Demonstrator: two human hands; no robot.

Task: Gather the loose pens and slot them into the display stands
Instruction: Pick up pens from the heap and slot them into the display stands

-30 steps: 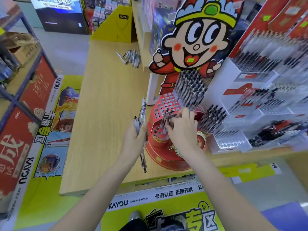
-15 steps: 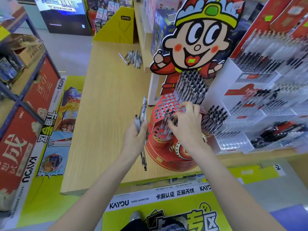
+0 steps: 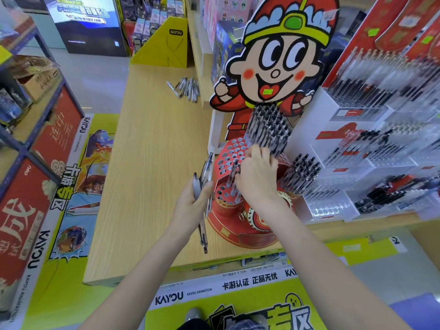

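My left hand (image 3: 190, 206) grips a small bundle of clear pens (image 3: 205, 184) upright, just left of the red tiered display stand (image 3: 232, 217). My right hand (image 3: 258, 177) reaches over the stand's holed tiers, fingers curled down among the pens (image 3: 232, 173) standing in the holes; whether it pinches one is hidden. The upper tier (image 3: 232, 151) shows many open holes, and a block of black-capped pens (image 3: 269, 125) fills the top. A loose pile of pens (image 3: 187, 88) lies far back on the wooden table (image 3: 152, 163).
A cartoon figure cut-out (image 3: 278, 60) rises behind the stand. White and clear pen racks (image 3: 371, 148) fill the right side. A yellow box (image 3: 166, 46) stands at the table's far end. Red and blue shelving (image 3: 35, 139) runs along the left.
My right hand has moved up and back over the stand, from the lower tier toward the upper holes. My left hand keeps its pen bundle in the same place.
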